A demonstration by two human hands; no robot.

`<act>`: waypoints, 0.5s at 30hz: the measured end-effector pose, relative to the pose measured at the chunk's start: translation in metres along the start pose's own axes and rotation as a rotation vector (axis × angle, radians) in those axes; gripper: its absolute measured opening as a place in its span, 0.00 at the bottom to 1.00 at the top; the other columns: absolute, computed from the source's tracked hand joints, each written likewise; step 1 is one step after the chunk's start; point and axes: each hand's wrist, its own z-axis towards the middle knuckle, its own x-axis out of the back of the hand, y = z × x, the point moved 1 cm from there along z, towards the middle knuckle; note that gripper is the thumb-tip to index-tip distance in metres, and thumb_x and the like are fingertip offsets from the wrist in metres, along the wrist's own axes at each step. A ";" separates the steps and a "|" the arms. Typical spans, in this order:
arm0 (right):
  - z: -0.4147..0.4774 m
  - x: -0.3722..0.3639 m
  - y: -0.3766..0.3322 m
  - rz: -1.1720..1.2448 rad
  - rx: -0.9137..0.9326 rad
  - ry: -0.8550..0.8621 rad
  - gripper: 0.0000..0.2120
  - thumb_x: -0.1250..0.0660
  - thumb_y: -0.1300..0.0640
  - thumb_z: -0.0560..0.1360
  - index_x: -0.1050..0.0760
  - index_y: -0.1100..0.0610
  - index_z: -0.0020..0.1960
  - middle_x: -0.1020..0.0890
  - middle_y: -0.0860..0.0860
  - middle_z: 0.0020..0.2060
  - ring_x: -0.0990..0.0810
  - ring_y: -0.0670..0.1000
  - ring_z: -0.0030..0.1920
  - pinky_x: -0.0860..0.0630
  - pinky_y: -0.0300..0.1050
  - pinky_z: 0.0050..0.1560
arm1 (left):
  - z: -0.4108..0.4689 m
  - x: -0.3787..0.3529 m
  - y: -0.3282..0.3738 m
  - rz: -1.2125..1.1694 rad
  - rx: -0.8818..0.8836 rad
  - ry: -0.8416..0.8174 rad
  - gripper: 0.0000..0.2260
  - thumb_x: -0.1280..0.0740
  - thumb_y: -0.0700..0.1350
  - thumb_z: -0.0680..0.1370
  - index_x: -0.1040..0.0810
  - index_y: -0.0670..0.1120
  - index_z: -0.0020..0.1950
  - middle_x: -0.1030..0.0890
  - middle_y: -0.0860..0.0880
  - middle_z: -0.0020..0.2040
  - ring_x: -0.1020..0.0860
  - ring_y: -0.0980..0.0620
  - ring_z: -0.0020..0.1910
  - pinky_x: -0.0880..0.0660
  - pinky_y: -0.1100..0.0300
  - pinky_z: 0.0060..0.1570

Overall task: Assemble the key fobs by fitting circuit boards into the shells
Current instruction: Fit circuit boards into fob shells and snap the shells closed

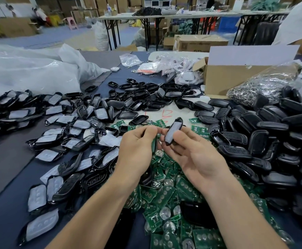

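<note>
**Shell.** One black shell (173, 131) with a pale grey pad in its open face is held above the bench (8, 218), tilted, its upper end pointing away from the person. It sits at the fingertips of the right hand (193, 155), just right of the left hand (137, 148).

**Right hand.** Palm up. The thumb and fingers pinch the shell by its long edges near its lower end.

**Left hand.** Back of the hand toward the camera, fingers curled inward, their tips almost touching the right fingertips. They grip a green board (153, 145), of which only a narrow edge shows, just beside the shell's lower end. Whether board and shell touch cannot be told.

**Stock directly below.** A board pile (166, 198), green with round silver discs, lies under both forearms and runs toward the near edge. A few boards lie beyond the hands on a white sheet with red marks (170, 112).

**Stock to the sides.**
- Left: padded shells (57, 139), black with pale inserts, spread loosely.
- Right: a deep heap of black covers (265, 141), mostly rounded side up.
- Far side: empty shells (137, 97), hollow side up.

**Beyond.** A cardboard box (223, 81) stands at the far right with a clear bag of metal rings (259, 85) leaning against it. Small clear packets (148, 66) lie near the middle, and large white plastic bags (30, 69) at the far left. A person's white sleeve (297, 20) shows at the top right corner.
</note>
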 end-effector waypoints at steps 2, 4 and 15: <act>0.000 -0.001 0.003 -0.136 0.045 0.031 0.15 0.26 0.63 0.72 0.18 0.62 0.58 0.13 0.60 0.53 0.13 0.56 0.52 0.16 0.44 0.50 | 0.000 -0.001 -0.003 0.057 -0.030 0.059 0.15 0.36 0.49 0.84 0.13 0.60 0.44 0.13 0.55 0.42 0.17 0.61 0.43 0.21 0.59 0.49; -0.001 -0.002 0.005 -0.240 0.086 0.074 0.09 0.26 0.66 0.74 0.14 0.57 0.52 0.13 0.60 0.52 0.14 0.54 0.50 0.16 0.44 0.50 | 0.002 -0.001 -0.002 0.055 -0.031 0.101 0.14 0.35 0.50 0.84 0.14 0.62 0.45 0.14 0.62 0.46 0.19 0.68 0.48 0.25 0.60 0.52; -0.006 -0.010 0.013 -0.440 0.091 0.049 0.11 0.23 0.65 0.73 0.13 0.56 0.54 0.12 0.58 0.47 0.13 0.58 0.49 0.15 0.56 0.55 | 0.004 0.006 0.006 -0.318 0.169 0.088 0.09 0.28 0.39 0.80 0.10 0.49 0.46 0.11 0.47 0.46 0.13 0.50 0.47 0.18 0.58 0.47</act>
